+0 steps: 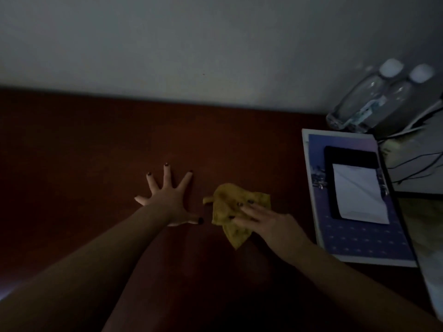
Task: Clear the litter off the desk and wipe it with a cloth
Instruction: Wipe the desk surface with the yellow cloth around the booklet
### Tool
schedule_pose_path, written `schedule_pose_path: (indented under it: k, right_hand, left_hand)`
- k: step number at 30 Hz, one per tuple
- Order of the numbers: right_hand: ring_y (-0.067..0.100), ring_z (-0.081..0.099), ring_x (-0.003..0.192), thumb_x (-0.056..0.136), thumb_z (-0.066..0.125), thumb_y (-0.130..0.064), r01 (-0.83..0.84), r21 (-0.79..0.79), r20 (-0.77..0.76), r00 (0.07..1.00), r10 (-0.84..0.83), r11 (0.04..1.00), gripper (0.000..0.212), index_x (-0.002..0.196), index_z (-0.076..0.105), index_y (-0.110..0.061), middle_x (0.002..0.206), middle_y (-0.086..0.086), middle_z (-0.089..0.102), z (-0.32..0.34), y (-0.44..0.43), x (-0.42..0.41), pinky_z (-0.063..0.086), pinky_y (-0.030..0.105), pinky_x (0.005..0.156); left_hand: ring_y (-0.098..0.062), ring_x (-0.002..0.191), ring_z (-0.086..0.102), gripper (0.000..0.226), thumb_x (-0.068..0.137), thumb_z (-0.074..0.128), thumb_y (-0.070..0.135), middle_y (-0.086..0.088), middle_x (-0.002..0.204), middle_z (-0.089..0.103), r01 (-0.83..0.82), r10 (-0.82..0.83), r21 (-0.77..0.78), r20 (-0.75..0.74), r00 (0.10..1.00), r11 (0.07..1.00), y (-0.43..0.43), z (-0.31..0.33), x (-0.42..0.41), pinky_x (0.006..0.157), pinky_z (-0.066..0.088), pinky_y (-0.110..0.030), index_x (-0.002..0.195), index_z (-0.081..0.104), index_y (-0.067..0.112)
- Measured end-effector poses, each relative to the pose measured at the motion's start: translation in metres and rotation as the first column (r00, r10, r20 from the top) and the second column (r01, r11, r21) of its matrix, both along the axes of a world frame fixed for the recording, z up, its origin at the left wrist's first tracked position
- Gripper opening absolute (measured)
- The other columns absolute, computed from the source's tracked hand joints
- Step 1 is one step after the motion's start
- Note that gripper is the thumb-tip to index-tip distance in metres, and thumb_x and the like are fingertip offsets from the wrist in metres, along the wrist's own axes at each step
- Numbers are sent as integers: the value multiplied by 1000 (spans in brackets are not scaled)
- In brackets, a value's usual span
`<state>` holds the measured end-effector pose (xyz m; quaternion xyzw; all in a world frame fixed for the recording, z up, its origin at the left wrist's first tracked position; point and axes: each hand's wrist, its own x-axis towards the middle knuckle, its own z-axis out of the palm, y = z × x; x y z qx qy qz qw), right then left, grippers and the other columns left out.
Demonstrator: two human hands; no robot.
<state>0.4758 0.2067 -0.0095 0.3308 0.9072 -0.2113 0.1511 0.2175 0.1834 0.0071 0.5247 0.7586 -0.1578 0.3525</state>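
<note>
The yellow cloth (227, 209) lies crumpled on the brown surface (96, 152). The right hand (268, 224) presses on it with straight fingers, not curled around it, probably to push it along for wiping. Just left of the cloth, the left hand (167, 200) rests flat with fingers spread, likely for support.

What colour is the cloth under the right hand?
Mustard yellow; the cloth shows best in the head view, though the lighting is dim.

Dim light. A plain pale wall (215, 44) meets the far edge of a dark reddish-brown counter (72, 152).
</note>
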Motion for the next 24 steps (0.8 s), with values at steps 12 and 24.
schedule_pose_path:
  k: [12, 24]
  right_hand:
    - [24, 21, 142, 95, 27, -8, 362, 184, -20, 931, -364, 914, 60, 142, 28, -45, 157, -7, 18, -1, 181, -73, 32, 46, 108]
    - [15, 29, 139, 93, 35, -10, 214, 215, -50, 977, -208, 953, 59, 142, 32, -43, 154, -9, 26, 1, 122, -65, 41, 38, 98]
  left_hand:
    - [-48, 130, -36, 135, 57, 80, 57, -3, 138, -52, -73, 74, -59, 13, 997, 996, 2, -14, 1, 99, 16, -76, 129, -35, 54]
    - [-50, 129, -36, 136, 58, 79, 56, -5, 139, -52, -51, 52, -76, 10, 999, 996, 3, -7, 6, 99, 16, -77, 132, -35, 51]
